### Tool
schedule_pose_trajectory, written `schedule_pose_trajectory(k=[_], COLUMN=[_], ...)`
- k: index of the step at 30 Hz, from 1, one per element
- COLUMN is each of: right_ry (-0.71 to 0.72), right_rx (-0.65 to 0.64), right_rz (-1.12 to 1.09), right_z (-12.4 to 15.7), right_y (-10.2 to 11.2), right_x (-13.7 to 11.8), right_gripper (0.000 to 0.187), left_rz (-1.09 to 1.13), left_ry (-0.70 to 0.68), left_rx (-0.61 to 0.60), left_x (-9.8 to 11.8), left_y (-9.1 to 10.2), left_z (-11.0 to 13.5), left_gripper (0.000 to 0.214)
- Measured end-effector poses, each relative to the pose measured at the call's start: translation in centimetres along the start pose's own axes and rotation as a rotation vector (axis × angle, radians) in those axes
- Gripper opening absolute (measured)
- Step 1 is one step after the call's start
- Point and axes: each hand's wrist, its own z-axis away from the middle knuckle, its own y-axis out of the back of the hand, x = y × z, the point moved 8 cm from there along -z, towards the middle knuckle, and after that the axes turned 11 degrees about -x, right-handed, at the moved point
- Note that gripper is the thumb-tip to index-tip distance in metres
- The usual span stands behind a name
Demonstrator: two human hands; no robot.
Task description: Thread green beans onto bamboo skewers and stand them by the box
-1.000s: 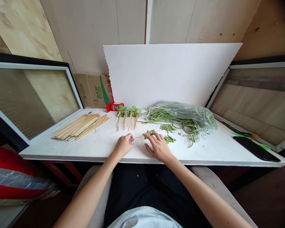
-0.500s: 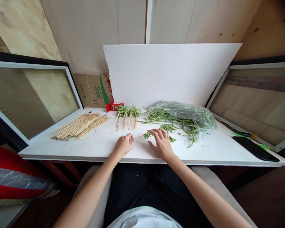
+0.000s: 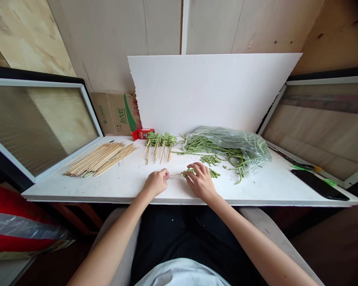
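Observation:
My left hand (image 3: 156, 182) rests on the white table (image 3: 122, 182), pinching the blunt end of a thin wooden skewer (image 3: 176, 174). The skewer carries several short green bean pieces (image 3: 187, 172) at its far end. My right hand (image 3: 199, 180) covers those pieces, its fingers curled onto them. Loose cut bean pieces (image 3: 211, 160) lie just beyond my right hand. Several finished bean skewers (image 3: 160, 142) sit further back in the middle.
A heap of bare skewers (image 3: 101, 158) lies at the left. A plastic bag of long green beans (image 3: 226, 145) is at the right, a black phone (image 3: 319, 184) near the right edge. A white board (image 3: 209, 91) and cardboard box (image 3: 116, 113) stand behind.
My right hand went out toward the loose bean pieces and has come back onto the skewer's end. My left hand has kept its hold on the skewer.

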Motion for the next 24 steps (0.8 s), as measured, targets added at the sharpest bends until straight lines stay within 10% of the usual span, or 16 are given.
schedule_pose_trajectory(k=[17,24], right_ry=[-0.030,-0.288], right_rx=[-0.027,-0.059], right_rz=[-0.086,-0.164], right_z=[-0.5,-0.2], right_y=[0.8,4.4], right_x=[1.1,10.3], right_gripper=[0.032,0.037], left_rz=[-0.091,-0.099], left_ry=[0.031,0.070], left_rx=[0.037,0.024], left_x=[0.2,-0.2], left_y=[0.4,0.3], left_z=[0.2,0.0], left_gripper=[0.023,0.023])
